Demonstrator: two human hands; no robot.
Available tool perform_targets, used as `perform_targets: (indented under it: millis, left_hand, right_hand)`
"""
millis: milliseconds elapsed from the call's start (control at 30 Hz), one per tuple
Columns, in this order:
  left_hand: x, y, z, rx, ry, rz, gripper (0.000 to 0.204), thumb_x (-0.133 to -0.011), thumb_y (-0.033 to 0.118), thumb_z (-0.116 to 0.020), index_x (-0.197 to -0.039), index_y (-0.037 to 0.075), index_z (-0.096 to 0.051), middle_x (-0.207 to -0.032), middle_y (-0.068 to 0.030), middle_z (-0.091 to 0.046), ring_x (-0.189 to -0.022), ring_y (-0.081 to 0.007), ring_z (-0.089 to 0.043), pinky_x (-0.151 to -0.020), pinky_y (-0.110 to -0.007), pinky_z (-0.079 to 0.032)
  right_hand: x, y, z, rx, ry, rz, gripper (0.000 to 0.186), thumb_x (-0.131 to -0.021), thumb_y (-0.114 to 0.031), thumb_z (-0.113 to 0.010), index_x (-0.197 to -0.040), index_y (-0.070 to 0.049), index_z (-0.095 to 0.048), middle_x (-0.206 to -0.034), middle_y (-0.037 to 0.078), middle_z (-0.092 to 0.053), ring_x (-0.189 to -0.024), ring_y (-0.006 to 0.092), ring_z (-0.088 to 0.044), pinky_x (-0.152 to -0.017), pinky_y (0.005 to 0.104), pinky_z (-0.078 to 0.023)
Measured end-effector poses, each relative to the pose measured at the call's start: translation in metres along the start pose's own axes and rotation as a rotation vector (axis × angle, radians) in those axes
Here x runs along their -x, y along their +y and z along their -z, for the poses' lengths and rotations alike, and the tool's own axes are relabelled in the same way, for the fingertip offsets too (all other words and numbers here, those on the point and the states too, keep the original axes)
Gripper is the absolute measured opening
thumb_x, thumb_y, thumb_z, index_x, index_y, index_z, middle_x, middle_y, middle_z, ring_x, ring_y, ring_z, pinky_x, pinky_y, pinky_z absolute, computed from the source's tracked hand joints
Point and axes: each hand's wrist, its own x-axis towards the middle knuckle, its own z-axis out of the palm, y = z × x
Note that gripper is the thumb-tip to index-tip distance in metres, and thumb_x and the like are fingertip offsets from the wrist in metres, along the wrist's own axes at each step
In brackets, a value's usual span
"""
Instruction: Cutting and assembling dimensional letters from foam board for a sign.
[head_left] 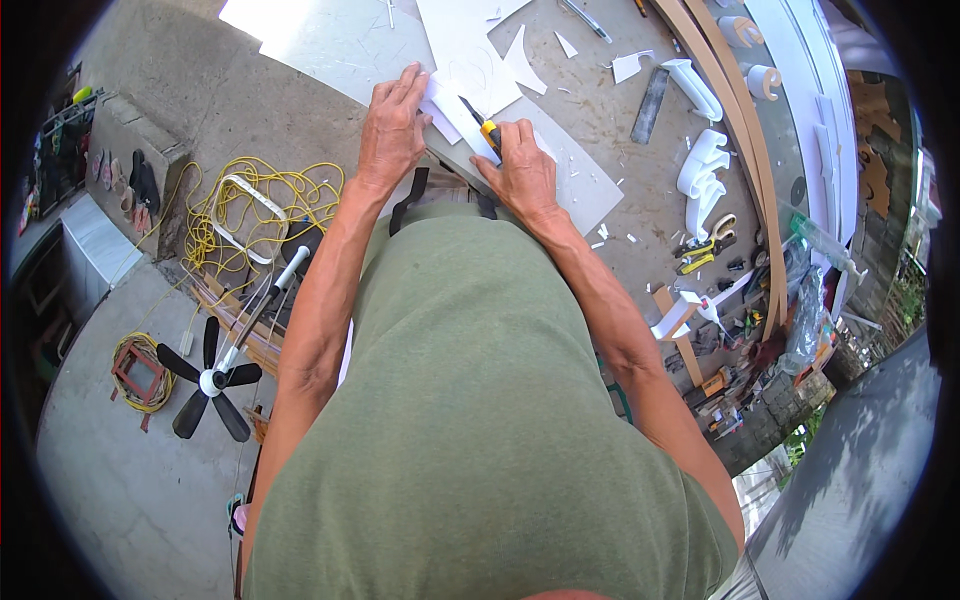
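My left hand (395,135) rests its extended, slightly bent fingertips on a narrow white piece (440,115) at the top centre, open. Just right of it, my right hand (525,170) is closed on a yellow-and-black utility knife (489,130), whose blade points up-left over the white material. Beneath lie white sheets (325,55) and a pale board (585,185) with small offcuts on it. A curved white scrap (525,65) lies above the knife.
Curved white pieces (700,170), scissors (722,233) and long brown strips (765,190) crowd the right. At left are a tangled yellow cord (215,205), a black-bladed fan (210,380) and a concrete block (145,140) with footwear.
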Motion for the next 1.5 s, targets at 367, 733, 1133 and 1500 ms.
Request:
perform_targets:
  millis: [367,733,1133,1500]
  left_hand:
    - [0.002,-0.004,0.009,-0.084,-0.08,-0.111,0.07,-0.08,0.018,-0.082,-0.146,0.021,-0.059,-0.158,-0.0005,-0.049,-0.141,-0.0288,-0.044,-0.116,-0.048,-0.039]
    - [0.006,0.009,-0.026,-0.147,0.038,-0.077,0.069,-0.083,0.044,-0.082,-0.144,0.018,-0.062,-0.158,-0.0018,-0.05,-0.152,-0.0317,-0.034,-0.124,-0.055,-0.024]
    - [0.007,0.012,-0.02,0.215,0.142,-0.142,0.068,-0.096,0.028,-0.067,-0.153,0.0,-0.044,-0.161,-0.0239,-0.039,-0.151,-0.0419,-0.033,-0.123,-0.053,-0.027]
    - [0.012,0.019,-0.036,-0.059,0.04,-0.157,0.094,-0.083,0.054,-0.078,-0.153,0.001,-0.045,-0.163,-0.0185,-0.038,-0.154,-0.0362,-0.029,-0.125,-0.056,-0.019]
  right_hand:
    - [0.023,0.074,0.058,-0.129,0.294,-0.344,0.05,-0.076,-0.033,-0.086,-0.1,0.002,-0.06,-0.091,0.016,-0.057,-0.084,0.0333,-0.06,-0.075,0.046,-0.05]
    - [0.019,0.032,0.037,-0.146,0.29,-0.224,0.047,-0.078,-0.029,-0.085,-0.101,0.002,-0.059,-0.09,0.016,-0.056,-0.081,0.0346,-0.058,-0.073,0.046,-0.049]
    - [0.01,0.007,0.001,-0.336,0.171,-0.07,0.042,-0.086,-0.029,-0.083,-0.101,0.005,-0.062,-0.094,0.018,-0.061,-0.081,0.033,-0.065,-0.07,0.0441,-0.053]
    - [-0.017,0.011,0.013,-0.66,0.184,-0.447,0.028,-0.087,-0.023,-0.079,-0.09,0.001,-0.063,-0.063,0.007,-0.066,-0.048,0.0151,-0.066,-0.045,0.0305,-0.053]
